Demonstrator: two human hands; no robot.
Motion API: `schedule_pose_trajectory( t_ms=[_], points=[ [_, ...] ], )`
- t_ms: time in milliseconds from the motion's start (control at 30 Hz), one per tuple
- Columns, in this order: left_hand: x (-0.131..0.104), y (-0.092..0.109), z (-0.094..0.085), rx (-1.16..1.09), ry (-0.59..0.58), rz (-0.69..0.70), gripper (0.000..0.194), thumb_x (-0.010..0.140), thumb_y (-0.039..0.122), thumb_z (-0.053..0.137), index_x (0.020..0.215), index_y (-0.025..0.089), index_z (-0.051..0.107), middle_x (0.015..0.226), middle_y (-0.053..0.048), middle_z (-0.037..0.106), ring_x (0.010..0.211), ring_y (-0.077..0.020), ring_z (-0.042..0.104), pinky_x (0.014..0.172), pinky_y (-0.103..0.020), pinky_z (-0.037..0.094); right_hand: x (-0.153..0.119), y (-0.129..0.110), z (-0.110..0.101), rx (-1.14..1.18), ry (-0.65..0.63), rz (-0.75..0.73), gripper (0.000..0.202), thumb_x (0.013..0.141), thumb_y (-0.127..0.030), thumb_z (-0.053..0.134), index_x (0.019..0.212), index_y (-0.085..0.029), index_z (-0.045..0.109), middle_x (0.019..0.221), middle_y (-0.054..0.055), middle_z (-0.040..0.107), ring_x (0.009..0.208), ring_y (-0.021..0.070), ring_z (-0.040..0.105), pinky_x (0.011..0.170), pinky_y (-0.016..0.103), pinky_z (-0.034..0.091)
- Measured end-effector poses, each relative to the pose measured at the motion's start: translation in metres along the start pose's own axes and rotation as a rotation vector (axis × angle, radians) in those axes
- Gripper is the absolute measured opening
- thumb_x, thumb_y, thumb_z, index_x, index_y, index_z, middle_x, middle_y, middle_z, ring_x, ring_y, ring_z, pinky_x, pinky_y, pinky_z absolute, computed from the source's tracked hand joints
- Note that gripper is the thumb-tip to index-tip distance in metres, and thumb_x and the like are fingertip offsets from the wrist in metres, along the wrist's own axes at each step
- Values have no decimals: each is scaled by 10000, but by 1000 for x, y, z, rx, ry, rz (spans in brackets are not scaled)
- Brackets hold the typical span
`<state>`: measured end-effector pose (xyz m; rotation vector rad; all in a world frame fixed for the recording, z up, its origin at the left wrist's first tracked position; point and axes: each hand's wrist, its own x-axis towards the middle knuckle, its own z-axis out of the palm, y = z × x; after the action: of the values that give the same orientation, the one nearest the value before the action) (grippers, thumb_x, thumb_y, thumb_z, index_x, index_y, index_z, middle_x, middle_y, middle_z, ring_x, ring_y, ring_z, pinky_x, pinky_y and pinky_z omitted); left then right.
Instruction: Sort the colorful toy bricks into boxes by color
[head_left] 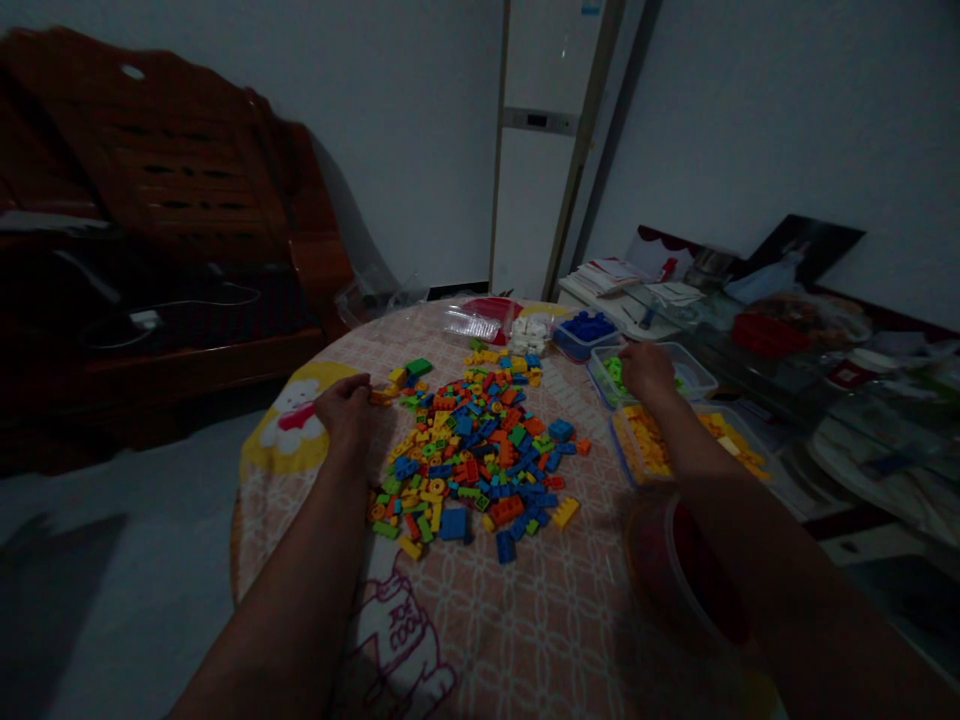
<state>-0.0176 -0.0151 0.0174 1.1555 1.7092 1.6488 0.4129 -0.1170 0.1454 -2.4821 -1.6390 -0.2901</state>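
A mixed heap of toy building bricks (pixel 480 430) in yellow, blue, green, orange and red covers the middle of the round table. At the heap's left edge is my left hand (pixel 345 405), its fingers curled together beside some orange-yellow bricks (pixel 381 397); whether it grips one is hidden. My right hand (pixel 649 370) reaches over a clear plastic box (pixel 697 378) with light green bricks (pixel 613 372) inside. Its fingers are bunched and point down at the box; what they hold, if anything, does not show.
A box of yellow bricks (pixel 645 440) stands nearer on the right, and a box of blue bricks (pixel 589 326) farther back. White bricks (pixel 529 334) lie near a clear tray (pixel 472 322). A round red tub (pixel 675 560) sits under my right forearm. A cluttered glass-topped table (pixel 720 330) adjoins the right side.
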Motion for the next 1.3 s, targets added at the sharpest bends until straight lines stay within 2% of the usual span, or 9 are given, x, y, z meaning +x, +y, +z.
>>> schedule_pose_trajectory(
  t_ms=[167,300,400,500,633,833,967,1067,1300],
  points=[
    [3,-4,3,-34,15,-9,221,672,171,590,844,164,728,856,-66,714,903,-231,700,924,-392,557,-7,-20,-5,36,-236,-379,310,893,-170,529,1021,-134,810,1050,140,789,1005,237,713,837,274,486],
    [-2,3,2,-21,10,-11,231,670,150,577,847,170,723,876,-65,721,922,-226,696,944,-390,544,-18,-34,-20,218,-490,-621,256,864,-162,556,926,-138,803,837,82,784,792,186,695,735,253,482],
    [-6,9,1,-18,9,-19,234,675,137,570,850,183,717,888,-62,726,911,-220,694,934,-391,547,-28,-36,-36,377,-640,-712,251,879,-192,552,917,-122,790,778,69,759,708,165,668,694,253,489],
    [-8,11,2,-22,9,-27,230,675,134,577,852,182,716,891,-66,725,896,-223,696,915,-391,554,-38,-39,-52,448,-717,-773,261,894,-222,565,998,-118,780,822,70,762,707,154,667,675,244,492],
    [-7,7,2,-8,11,-11,224,680,137,572,838,201,716,893,-61,728,919,-223,702,925,-380,550,-42,-49,-60,429,-701,-790,272,914,-197,568,1076,-127,775,884,69,774,752,147,680,699,233,501],
    [-1,-2,4,0,21,-7,260,665,138,550,848,213,720,864,-50,720,882,-213,700,887,-364,561,-31,-71,-51,285,-629,-749,274,866,-63,570,1018,-115,793,887,82,791,780,157,709,718,220,505],
    [1,-4,5,3,12,6,278,661,137,551,864,207,727,874,-51,719,887,-203,698,875,-337,560,-35,-85,-38,136,-619,-823,233,818,-63,631,938,-148,812,954,87,804,888,194,725,789,240,500],
    [0,-3,5,-2,12,-11,273,671,144,554,871,202,731,876,-53,723,865,-203,693,866,-343,561,-47,-92,-22,-30,-639,-813,228,791,-94,657,939,-156,818,968,107,802,905,231,730,752,253,484],
    [-6,5,4,-24,13,-39,261,687,136,557,874,182,732,873,-63,727,867,-209,695,868,-359,556,-67,-89,3,-172,-600,-773,259,821,-160,623,1014,-140,794,1058,168,778,961,258,725,693,257,444]
  ],
)
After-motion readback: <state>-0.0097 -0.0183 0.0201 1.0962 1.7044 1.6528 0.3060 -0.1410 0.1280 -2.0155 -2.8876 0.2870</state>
